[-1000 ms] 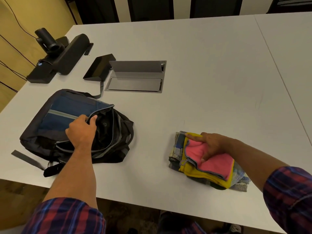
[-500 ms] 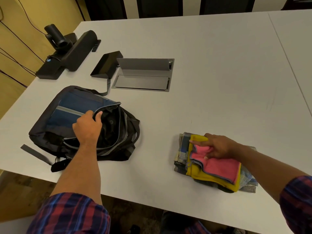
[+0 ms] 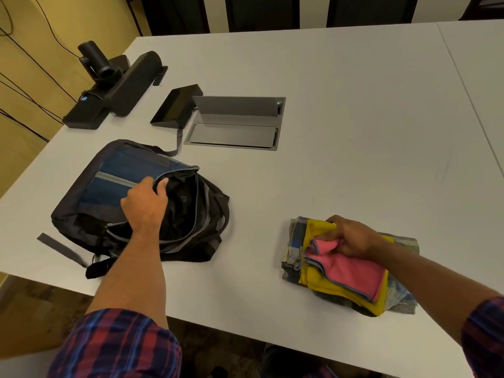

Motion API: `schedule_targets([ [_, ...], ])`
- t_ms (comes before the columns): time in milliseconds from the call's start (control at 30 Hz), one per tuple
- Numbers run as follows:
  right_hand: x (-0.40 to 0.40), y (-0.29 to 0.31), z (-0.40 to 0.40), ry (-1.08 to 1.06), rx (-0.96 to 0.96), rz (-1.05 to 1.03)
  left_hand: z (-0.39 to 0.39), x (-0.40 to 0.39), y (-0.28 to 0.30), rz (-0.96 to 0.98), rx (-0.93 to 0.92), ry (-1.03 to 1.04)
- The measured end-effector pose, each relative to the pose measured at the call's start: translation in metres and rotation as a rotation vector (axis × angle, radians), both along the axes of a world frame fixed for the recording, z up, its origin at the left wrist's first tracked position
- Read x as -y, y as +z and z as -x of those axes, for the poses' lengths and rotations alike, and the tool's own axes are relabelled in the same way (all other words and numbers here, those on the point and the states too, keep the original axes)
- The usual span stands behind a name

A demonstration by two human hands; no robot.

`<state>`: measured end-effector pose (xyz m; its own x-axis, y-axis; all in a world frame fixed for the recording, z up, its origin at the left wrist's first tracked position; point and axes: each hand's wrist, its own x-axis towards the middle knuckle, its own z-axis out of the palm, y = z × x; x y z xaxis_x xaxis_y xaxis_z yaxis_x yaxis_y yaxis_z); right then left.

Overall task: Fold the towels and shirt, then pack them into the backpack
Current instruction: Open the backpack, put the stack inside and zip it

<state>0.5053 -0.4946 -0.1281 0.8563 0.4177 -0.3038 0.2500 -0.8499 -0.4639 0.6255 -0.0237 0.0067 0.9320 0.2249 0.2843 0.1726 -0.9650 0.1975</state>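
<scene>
Head view: right hand (image 3: pixel 351 238) now bunching pink towel (image 3: pixel 351 271), earlier flat; left hand (image 3: pixel 144 205) still pinches backpack (image 3: pixel 109 170) opening. Bare counter (image 3: pixel 354 118) between, stack near front edge.

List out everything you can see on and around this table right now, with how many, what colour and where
backpack: one, black and blue, left on the table, main zip open
pink towel: one, top of the folded stack, right front
yellow towel: one, under the pink one
plaid shirt: one, blue and cream check, bottom of the stack
conference camera bar: one, black, far left
small black console: one, beside the cable hatch
cable hatch: one, grey, lid raised, set into the table
table: white
left hand: holding the backpack's zip edge
right hand: gripping the stack's far edge
</scene>
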Motion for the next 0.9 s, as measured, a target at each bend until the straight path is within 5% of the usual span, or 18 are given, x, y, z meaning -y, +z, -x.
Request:
schedule_targets([
  [267, -0.020, 0.004, -0.015, -0.285, -0.207, 0.042, -0.008, -0.007, 0.002, 0.045, 0.022, -0.002],
  [900, -0.155, 0.063, -0.105, -0.288, -0.303, -0.768, -0.038, -0.048, 0.025, 0.063, 0.092, -0.091],
])
